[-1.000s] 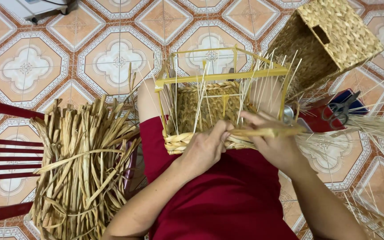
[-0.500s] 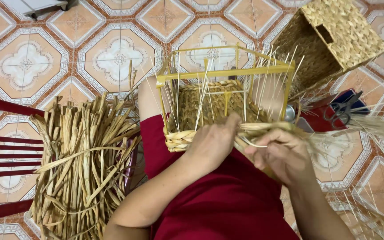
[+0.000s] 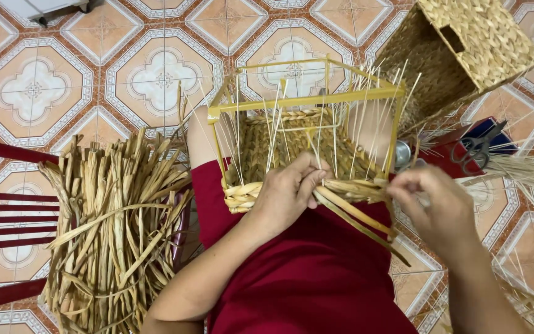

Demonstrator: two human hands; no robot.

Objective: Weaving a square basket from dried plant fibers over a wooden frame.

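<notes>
2 bare hands work at a half-woven basket that rests on the person's lap, against the red garment. Its yellow wire frame stands upright, with thin pale stakes rising between the bars, and the woven straw band fills the lower part. The left hand lies on the near edge of the weave, its fingers curled together and pressing down on the flat straw strands where they leave the band. The right hand is just beside the basket's right corner, fingers bunched; it is blurred, so whether it pinches a strand cannot be told. Loose strands run from the left hand down toward the right, across the lap. A big bundle of dried straw lies to the left on a red chair. A finished woven box lies tilted at the upper right on the patterned tile floor, and black scissors lie near it.
</notes>
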